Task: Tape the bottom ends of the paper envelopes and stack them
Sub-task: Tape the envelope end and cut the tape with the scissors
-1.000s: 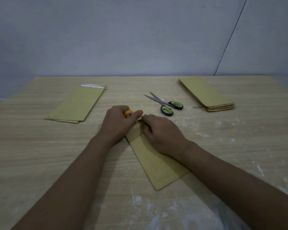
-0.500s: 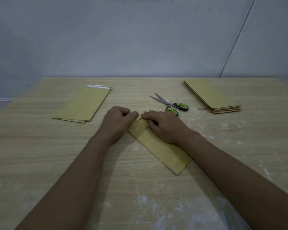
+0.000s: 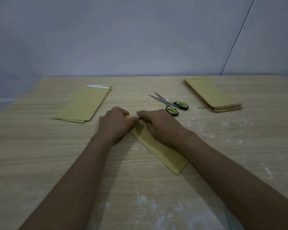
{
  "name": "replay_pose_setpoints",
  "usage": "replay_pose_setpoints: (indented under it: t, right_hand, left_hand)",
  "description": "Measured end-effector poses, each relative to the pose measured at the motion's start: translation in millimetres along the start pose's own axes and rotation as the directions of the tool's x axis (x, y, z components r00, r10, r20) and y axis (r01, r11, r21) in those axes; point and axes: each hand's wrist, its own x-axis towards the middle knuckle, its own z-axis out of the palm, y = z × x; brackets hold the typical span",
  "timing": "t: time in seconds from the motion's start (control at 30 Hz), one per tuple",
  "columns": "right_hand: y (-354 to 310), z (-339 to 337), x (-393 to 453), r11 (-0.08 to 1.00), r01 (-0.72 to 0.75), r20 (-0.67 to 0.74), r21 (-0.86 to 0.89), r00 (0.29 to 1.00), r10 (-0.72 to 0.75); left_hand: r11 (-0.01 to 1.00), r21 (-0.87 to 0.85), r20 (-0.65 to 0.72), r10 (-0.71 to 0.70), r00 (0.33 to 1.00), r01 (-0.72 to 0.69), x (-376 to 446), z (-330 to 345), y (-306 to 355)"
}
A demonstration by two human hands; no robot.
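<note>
Risk I see: tape creasing if the envelope (image 3: 158, 146), just nearer than the scissors (image 3: 170, 104), slips. Right hand (image 3: 163, 125) presses it flat; left hand (image 3: 115, 123) curls round something yellow.

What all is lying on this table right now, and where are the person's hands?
envelope being worked on: one, tan, centre, lying diagonally under both hands
left envelope stack: one low pile, tan, far left, white strip at its far end
right envelope stack: one thicker pile, tan, far right
scissors: one pair, green and black handles, blades open, behind the hands
table: one, light wood, white smudges
left hand: curled around a small orange item
right hand: resting on the envelope's far end
</note>
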Motion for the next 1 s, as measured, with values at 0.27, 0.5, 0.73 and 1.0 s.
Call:
replay_pose_setpoints:
  t: [0.27,0.5,0.73,1.0]
  right_hand:
    - [1.4,8.6,1.6,1.0,-0.012,0.042,-0.015,0.999,0.013]
    - [1.2,7.9,-2.4,0.994,-0.09,0.033,0.06,0.996,0.088]
    - [-3.1,5.4,-3.5,0.994,-0.075,0.046,0.076,0.996,0.072]
    - [-2.2,7.1,-0.5,0.999,-0.035,0.077,-0.011,0.996,0.036]
  left_hand:
    - [0.987,-0.153,0.025,-0.05,0.998,0.054,-3.3,-5.7,-2.3]
    - [0.961,-0.266,0.115,-0.039,0.993,0.068,-3.2,-17.3,-2.1]
    - [0.996,-0.075,0.136,-0.03,0.99,0.04,-0.8,-17.6,-5.5]
    - [0.99,-0.016,0.168,-0.137,0.976,0.142,-2.2,-17.0,4.4]
